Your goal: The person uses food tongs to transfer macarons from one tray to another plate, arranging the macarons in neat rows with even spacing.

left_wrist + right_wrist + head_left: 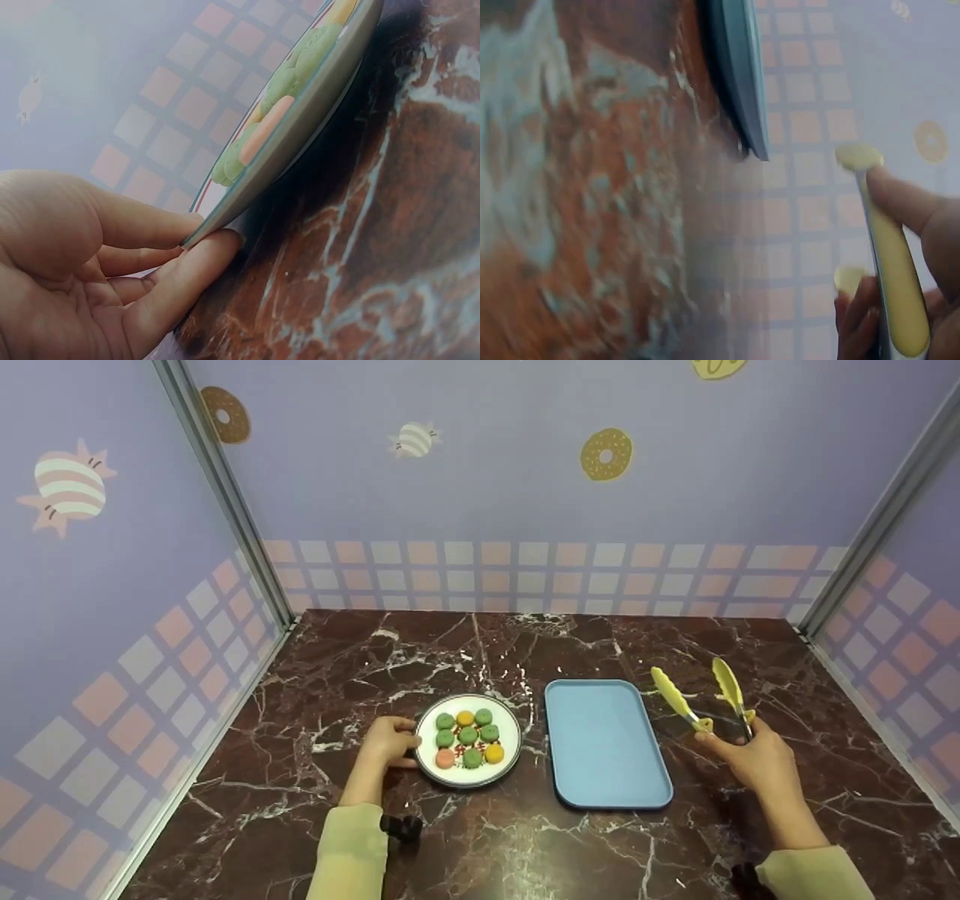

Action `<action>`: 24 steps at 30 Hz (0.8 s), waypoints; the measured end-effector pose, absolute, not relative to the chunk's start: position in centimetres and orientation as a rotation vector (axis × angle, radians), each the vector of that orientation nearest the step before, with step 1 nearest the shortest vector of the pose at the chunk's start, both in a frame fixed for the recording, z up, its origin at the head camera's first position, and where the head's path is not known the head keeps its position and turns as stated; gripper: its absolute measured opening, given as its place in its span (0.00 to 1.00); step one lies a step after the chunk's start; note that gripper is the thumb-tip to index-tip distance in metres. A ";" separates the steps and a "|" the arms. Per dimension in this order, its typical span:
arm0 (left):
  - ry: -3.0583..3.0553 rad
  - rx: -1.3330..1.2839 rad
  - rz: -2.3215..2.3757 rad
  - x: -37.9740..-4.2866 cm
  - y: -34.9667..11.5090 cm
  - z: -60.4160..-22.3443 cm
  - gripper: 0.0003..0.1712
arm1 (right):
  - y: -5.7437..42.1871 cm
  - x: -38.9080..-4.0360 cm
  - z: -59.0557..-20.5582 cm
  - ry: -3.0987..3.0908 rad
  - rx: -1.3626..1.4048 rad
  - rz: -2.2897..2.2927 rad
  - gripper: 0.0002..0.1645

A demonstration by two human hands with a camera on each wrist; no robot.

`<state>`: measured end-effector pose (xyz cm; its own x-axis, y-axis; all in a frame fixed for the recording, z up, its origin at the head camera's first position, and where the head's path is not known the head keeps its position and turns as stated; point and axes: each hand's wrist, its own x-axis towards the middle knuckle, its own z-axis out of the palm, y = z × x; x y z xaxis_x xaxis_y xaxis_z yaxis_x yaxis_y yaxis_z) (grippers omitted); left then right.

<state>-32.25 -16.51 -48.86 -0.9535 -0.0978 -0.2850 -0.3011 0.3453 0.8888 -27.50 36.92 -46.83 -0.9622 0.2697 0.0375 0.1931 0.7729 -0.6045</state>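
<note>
Several green, yellow-orange and pink round pieces [468,736] lie in rows on a round white plate [507,721] with a dark rim. My left hand [386,746] pinches the plate's left edge, thumb above and fingers below, as the left wrist view shows. My right hand [757,761] holds yellow-tipped tongs [679,699] above the table, their two arms spread with nothing between the tips. Between plate and tongs lies a blue rectangular tray [607,744] with a bare surface. In the right wrist view the thumb presses on one yellow-padded arm of the tongs [901,292].
A dark red marbled tabletop [480,847] carries everything. Patterned lilac walls [510,502] close it off at the back, left and right. Small pale specks [523,675] are scattered behind the plate and tray.
</note>
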 end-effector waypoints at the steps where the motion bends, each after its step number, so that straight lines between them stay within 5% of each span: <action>1: 2.423 -0.364 1.658 -32.2 -16.5 -48.8 0.26 | 37.0 -27.6 -47.0 -2.842 -0.393 0.952 0.62; 10: 2.421 -0.372 1.640 -32.2 -16.5 -48.7 0.26 | 37.5 -28.3 -47.8 -2.915 -0.466 0.938 0.59; 24: 2.421 -0.360 1.647 -32.3 -16.5 -48.9 0.26 | 37.1 -28.6 -48.0 -3.083 -0.496 0.990 0.68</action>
